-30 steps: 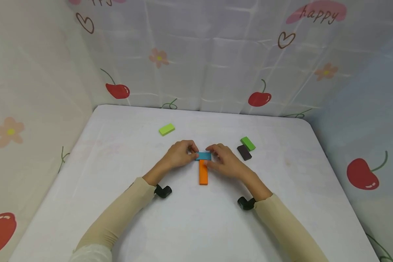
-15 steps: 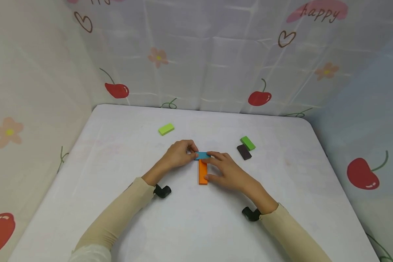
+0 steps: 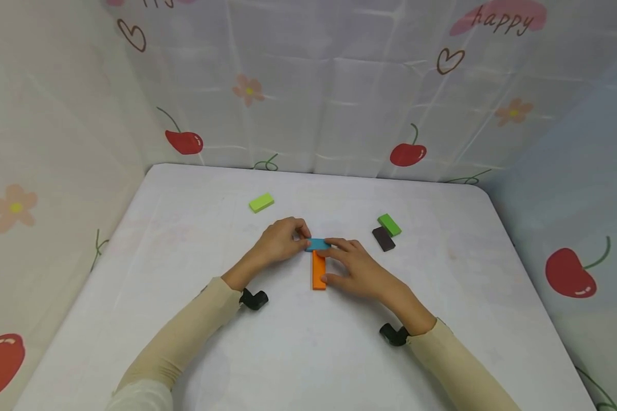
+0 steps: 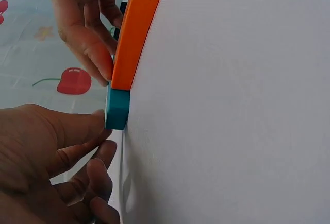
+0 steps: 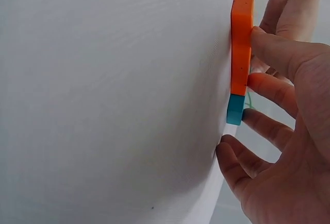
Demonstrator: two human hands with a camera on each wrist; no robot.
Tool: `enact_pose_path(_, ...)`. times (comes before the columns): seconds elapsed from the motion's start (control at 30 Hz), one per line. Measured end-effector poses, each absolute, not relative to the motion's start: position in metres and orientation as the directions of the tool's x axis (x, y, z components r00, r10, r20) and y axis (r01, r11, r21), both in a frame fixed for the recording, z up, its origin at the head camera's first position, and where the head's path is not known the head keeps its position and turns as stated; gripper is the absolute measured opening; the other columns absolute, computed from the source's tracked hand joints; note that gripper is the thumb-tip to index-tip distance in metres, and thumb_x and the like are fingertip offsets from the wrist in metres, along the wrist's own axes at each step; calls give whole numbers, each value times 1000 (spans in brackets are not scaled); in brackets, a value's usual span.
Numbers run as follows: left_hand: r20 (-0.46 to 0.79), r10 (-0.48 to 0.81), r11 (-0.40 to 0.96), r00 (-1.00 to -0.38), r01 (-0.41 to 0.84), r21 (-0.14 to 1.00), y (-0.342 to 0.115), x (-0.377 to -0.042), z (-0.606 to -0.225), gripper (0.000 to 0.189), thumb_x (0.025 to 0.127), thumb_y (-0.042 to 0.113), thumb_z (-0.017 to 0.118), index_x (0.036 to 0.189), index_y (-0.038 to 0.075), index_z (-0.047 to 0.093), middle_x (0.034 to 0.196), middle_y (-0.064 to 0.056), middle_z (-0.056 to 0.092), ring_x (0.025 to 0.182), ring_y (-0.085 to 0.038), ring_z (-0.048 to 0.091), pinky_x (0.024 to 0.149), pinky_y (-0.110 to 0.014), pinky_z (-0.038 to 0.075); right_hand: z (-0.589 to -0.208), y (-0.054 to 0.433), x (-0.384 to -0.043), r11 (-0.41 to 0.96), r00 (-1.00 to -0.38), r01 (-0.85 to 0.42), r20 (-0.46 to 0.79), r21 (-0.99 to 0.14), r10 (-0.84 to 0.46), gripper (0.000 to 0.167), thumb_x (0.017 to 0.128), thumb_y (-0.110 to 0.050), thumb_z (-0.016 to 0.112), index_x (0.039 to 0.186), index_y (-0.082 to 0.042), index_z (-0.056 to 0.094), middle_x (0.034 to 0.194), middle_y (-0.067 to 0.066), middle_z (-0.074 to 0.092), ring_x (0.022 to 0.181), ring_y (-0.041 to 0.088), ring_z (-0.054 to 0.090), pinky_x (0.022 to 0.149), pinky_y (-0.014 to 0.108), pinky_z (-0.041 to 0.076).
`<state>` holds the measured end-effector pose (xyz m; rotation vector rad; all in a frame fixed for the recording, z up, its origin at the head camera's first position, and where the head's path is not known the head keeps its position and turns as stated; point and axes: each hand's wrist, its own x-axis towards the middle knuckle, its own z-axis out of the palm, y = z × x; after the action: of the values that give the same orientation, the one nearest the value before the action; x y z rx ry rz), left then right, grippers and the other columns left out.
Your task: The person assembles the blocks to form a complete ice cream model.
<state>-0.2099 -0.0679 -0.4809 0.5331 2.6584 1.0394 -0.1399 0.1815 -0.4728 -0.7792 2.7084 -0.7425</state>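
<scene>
A blue wooden block [image 3: 316,245] lies crosswise against the far end of an orange block [image 3: 317,276], the two forming a T flat on the table. My left hand [image 3: 280,241] holds the blue block's left end between thumb and finger. With spread, gently bent fingers, my right hand [image 3: 362,270] touches both pieces. In the right wrist view its thumb rests on the orange block [image 5: 241,44], the index fingertip sits near the joint, and another fingertip touches the blue block [image 5: 235,109]. The left wrist view shows the blue block's end [image 4: 118,109] against the left thumb.
Beyond the left hand lies a lime-green block [image 3: 261,202]. To the right, a dark brown block [image 3: 383,239] lies against a green block [image 3: 389,224]. A white cloth covers the table [image 3: 226,354], with a printed curtain [image 3: 329,85] behind it.
My right hand has shifted toward me, its thumb sliding down the orange block's right edge and its fingers coming onto both blocks. The left hand stays at the blue block's end.
</scene>
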Motion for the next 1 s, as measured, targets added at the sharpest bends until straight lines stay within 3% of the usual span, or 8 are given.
enact_pose_path(0.17,-28,328,711,-944,227,666,-85,-218,-475,4,102,26,74,102,22,75,110,0,74,85,-22,60,77,-37,47,-473,181,-139,740,-838,-420,-89,-525,-539,56,99,-41,78,150,-25,64,170,7,44,151,40,43,123,58,43)
enact_pose_path(0.4,62,163,753,-985,165,637,-127,-238,-471,7,102,23,73,105,17,74,110,-3,74,96,-24,64,86,-45,49,-470,181,-138,747,-840,-409,-103,-525,-532,55,99,-40,78,150,-26,64,171,6,44,153,40,41,123,58,43)
enact_pose_path(0.63,84,23,768,-996,71,636,-154,-259,-478,19,102,22,69,117,11,73,112,-12,71,98,-30,63,81,-45,48,-471,180,-139,742,-837,-408,-105,-532,-536,54,99,-39,78,149,-25,65,170,7,45,151,40,43,122,57,43)
enact_pose_path(1.0,16,4,724,-1000,13,690,-163,-271,-491,25,103,24,67,122,9,73,115,-13,71,104,-31,63,85,-44,46,-467,181,-139,745,-836,-417,-101,-520,-539,53,99,-39,78,149,-24,65,169,7,46,150,39,45,122,56,44)
